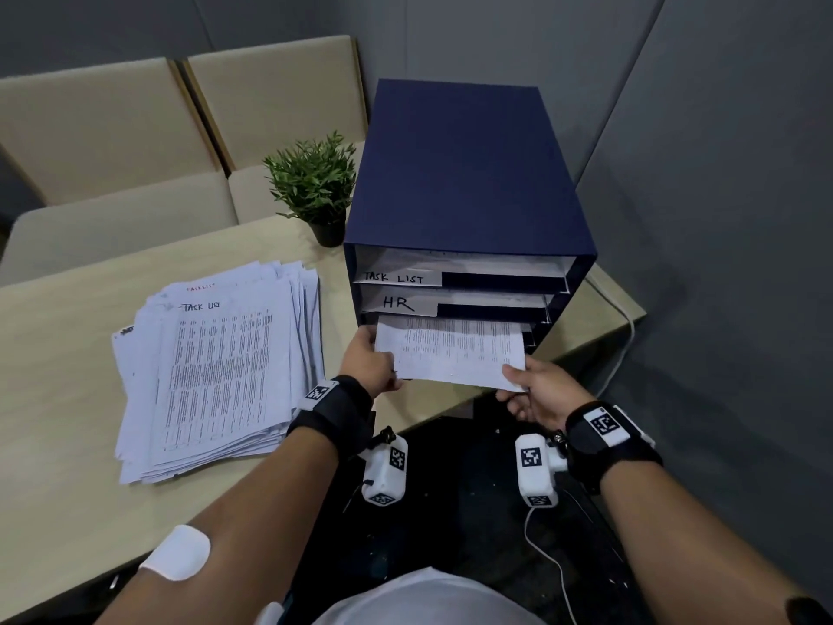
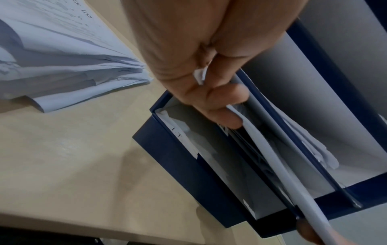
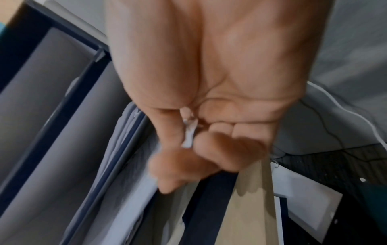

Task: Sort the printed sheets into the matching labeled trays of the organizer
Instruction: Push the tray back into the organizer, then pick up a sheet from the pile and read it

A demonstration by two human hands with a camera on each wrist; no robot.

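A printed sheet (image 1: 450, 351) is held level at the mouth of the third tray of the dark blue organizer (image 1: 464, 173), its far edge inside the slot under the "HR" label (image 1: 399, 303). My left hand (image 1: 367, 360) pinches the sheet's left near corner and my right hand (image 1: 536, 390) pinches its right near corner. The top tray is labeled "TASK LIST" (image 1: 394, 278). In the left wrist view the sheet (image 2: 278, 167) runs edge-on from my fingers (image 2: 222, 102) over the blue tray (image 2: 178, 159). In the right wrist view my fingers (image 3: 188, 162) grip the paper's edge (image 3: 188, 137), blurred.
A loose stack of printed sheets (image 1: 221, 372) lies on the beige table (image 1: 58, 354) at the left, its top one headed "TASK LIST". A small potted plant (image 1: 315, 187) stands behind it beside the organizer. Beige chairs (image 1: 112, 128) and grey walls surround the table. A white cable (image 1: 626, 336) hangs off the right edge.
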